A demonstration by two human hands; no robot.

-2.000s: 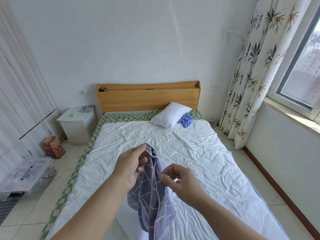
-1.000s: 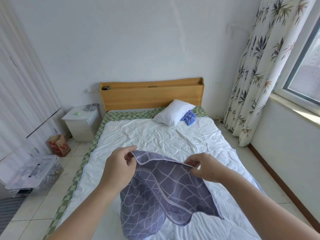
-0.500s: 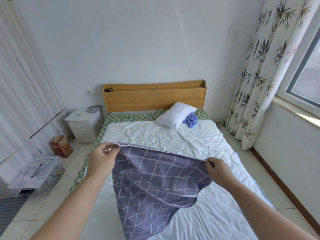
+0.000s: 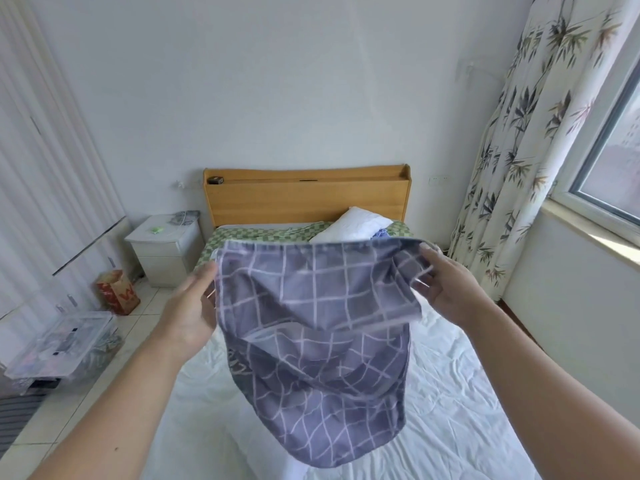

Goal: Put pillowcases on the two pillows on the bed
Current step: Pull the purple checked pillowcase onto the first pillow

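Two bare forearms reach in from the bottom corners and hold a pillowcase (image 4: 318, 344) up over the bed (image 4: 450, 393). The pillowcase is grey-purple with a pale grid of lines; its top edge is stretched roughly level between the hands, and the rest hangs in loose folds, its rounded bottom hanging in front of the near part of the white quilt (image 4: 446, 420). The left hand (image 4: 192, 308) is closed on the pillowcase's left edge, fingers curled behind the cloth and the thumb at the upper corner. The right hand (image 4: 446, 289) grips the upper right corner, with the cloth bunched under its fingers.

The quilt is wrinkled and covers most of the bed. Past the pillowcase's top edge a strip of green checked sheet (image 4: 249, 235) shows at the head of the bed. A bare white pillow (image 4: 353, 225) lies there, right of middle, near the wooden headboard (image 4: 304, 199). A bit of blue cloth (image 4: 381, 233) peeks out just beside the pillow on its right; what it is cannot be told from here.

On the floor to the left, nearest, sits a clear lidded bin (image 4: 59, 344) with things inside. Beyond it stands a red and brown paper bag (image 4: 117, 292), then a white nightstand (image 4: 164, 249) beside the head of the bed. On the right a curtain (image 4: 526, 140) printed with bamboo leaves hangs beside a window (image 4: 613, 161).
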